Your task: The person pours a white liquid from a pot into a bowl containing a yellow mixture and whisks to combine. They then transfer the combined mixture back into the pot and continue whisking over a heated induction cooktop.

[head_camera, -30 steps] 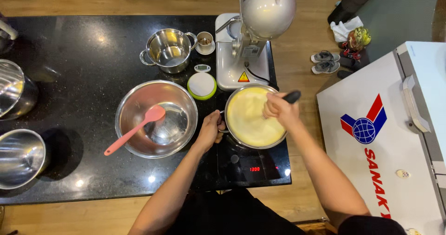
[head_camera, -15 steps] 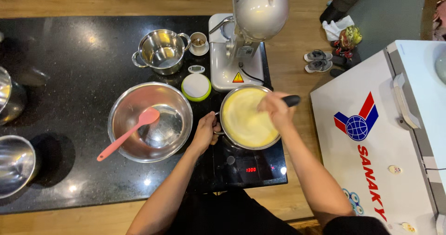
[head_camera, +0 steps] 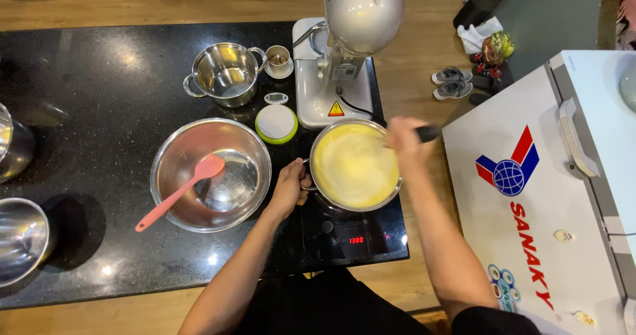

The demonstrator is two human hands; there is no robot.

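Head view: two hands (head_camera: 289, 188) work one pot (head_camera: 355, 165); one spatula (head_camera: 174, 192) lies nearby.

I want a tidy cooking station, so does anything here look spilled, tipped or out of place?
Nothing stands out. The pot of yellow mixture sits level on the cooktop, left hand at its handle, right hand gripping a black-handled utensil. The pink spatula rests inside the steel bowl. No spills show.
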